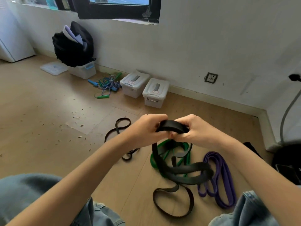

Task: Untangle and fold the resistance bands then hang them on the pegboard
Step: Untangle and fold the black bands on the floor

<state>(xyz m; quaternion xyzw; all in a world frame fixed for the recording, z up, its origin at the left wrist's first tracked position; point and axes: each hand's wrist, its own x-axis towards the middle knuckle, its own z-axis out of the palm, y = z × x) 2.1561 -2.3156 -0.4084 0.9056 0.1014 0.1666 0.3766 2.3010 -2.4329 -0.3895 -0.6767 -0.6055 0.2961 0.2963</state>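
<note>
Both hands hold one wide black resistance band [172, 126] raised above the floor. My left hand [146, 128] pinches its left end and my right hand [195, 129] grips its right end, with a short folded loop between them. The rest of this band hangs down and coils on the floor [182, 173]. A green band [164, 154] lies tangled under it. To the right a purple band [223, 176] lies folded on the floor. A thin black band [120, 128] lies twisted to the left. No pegboard is in view.
Two lidded white plastic boxes [145, 87] stand by the wall, with tangled jump ropes [107, 85] beside them. A black backpack [73, 44] sits on another box at the back left. My denim-clad knees [24, 193] frame the bottom corners. A wall outlet [211, 77] is at right.
</note>
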